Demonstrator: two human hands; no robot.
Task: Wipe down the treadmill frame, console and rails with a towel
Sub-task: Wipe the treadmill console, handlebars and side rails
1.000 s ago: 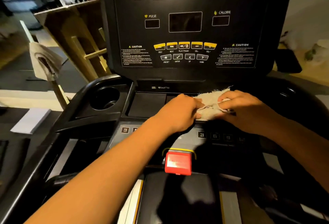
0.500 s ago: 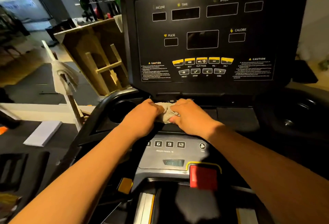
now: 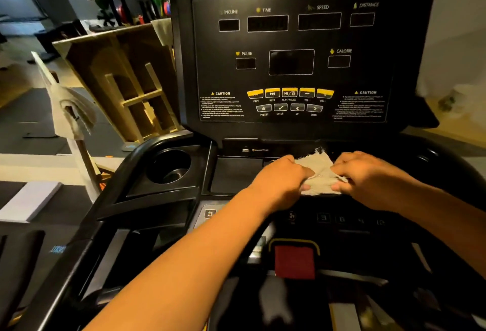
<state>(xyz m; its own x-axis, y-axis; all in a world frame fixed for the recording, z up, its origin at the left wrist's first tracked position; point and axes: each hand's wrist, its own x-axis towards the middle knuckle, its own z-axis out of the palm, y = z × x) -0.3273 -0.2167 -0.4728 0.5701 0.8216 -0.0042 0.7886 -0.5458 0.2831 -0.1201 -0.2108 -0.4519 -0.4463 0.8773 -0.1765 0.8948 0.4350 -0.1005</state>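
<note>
I see the left hand (image 3: 278, 178) and the right hand (image 3: 368, 179) both on the towel (image 3: 319, 169), fingers curled and pinching the cloth from each side. The towel lies bunched on the black tray (image 3: 236, 175) just below the console (image 3: 292, 62). The cup holder (image 3: 171, 166) is at the left of it.

Both hands (image 3: 278, 180) (image 3: 368, 178) on towel (image 3: 319, 170)
</note>
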